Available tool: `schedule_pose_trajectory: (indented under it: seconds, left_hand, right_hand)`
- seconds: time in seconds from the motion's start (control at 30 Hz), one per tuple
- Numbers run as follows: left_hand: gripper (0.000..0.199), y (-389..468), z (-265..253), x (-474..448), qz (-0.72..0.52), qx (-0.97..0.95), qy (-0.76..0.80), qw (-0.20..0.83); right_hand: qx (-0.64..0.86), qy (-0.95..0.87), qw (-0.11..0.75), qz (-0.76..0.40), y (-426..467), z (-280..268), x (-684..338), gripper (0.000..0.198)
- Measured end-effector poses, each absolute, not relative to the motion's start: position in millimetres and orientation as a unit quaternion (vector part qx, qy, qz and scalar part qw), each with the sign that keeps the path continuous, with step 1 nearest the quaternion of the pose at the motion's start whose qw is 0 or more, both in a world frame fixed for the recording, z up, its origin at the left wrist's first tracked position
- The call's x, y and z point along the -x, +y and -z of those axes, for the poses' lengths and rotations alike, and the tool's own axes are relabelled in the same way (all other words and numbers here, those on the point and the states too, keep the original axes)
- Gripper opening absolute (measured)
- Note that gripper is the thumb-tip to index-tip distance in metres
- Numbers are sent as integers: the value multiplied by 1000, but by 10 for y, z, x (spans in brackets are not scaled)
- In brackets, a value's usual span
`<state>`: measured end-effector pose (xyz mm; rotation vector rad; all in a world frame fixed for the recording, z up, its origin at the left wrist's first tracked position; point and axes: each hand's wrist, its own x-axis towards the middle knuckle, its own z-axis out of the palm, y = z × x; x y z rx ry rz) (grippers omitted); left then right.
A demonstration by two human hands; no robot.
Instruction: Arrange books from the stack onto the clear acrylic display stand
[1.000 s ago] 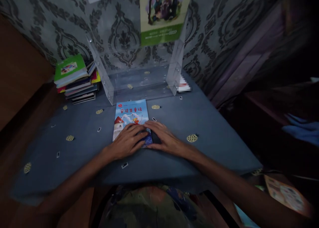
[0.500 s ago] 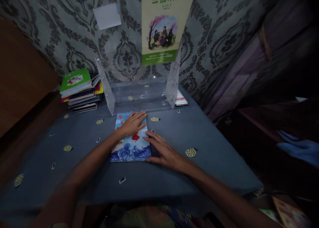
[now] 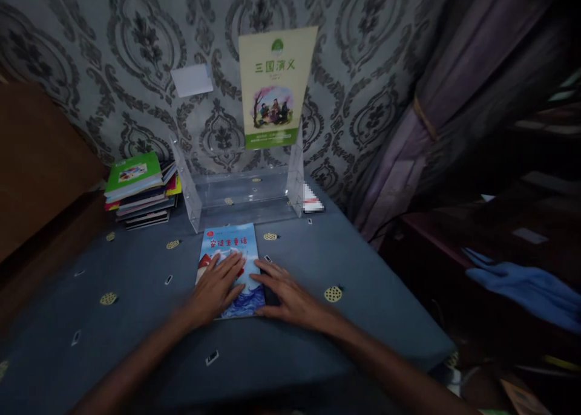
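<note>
A blue picture-covered book (image 3: 249,267) with red title characters lies flat and closed on the blue tablecloth. My left hand (image 3: 218,285) rests on its cover, palm down with the fingers stretched out, hiding part of the picture. Along the book's right edge lies my right hand (image 3: 288,294), its fingers spread and their tips at the edge. Between that hand and the book shows a dark patch; I cannot tell what it is. Just beyond the book stands a clear plastic rack (image 3: 190,188), with an upright pale green book (image 3: 272,88) at its right side.
Several books make up a stack (image 3: 140,188) left of the rack. A white card (image 3: 192,80) shows above the rack's left side. A small white item (image 3: 312,200) lies behind the rack's right side. A purple curtain (image 3: 399,155) hangs at the right, near a blue cloth (image 3: 526,288).
My left hand has slid down the cover towards me, uncovering the title. The right hand stays at the book's edge. The view has tilted up, showing more of the wall.
</note>
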<state>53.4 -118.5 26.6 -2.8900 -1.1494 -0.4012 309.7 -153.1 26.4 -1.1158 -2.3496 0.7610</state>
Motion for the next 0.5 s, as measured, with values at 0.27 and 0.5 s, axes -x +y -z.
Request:
schedule_pose_trajectory:
  seconds: [0.27,0.5]
  left_hand:
    - [52,-1061,81,-262,214,828,-518,25]
    - [56,-973,221,-176,268,811,-520,9]
  right_hand:
    - [478,-824,174,-249,-1492,-521,-2746,64]
    - [477,-838,195,-177,-1406,-549,-2278,62]
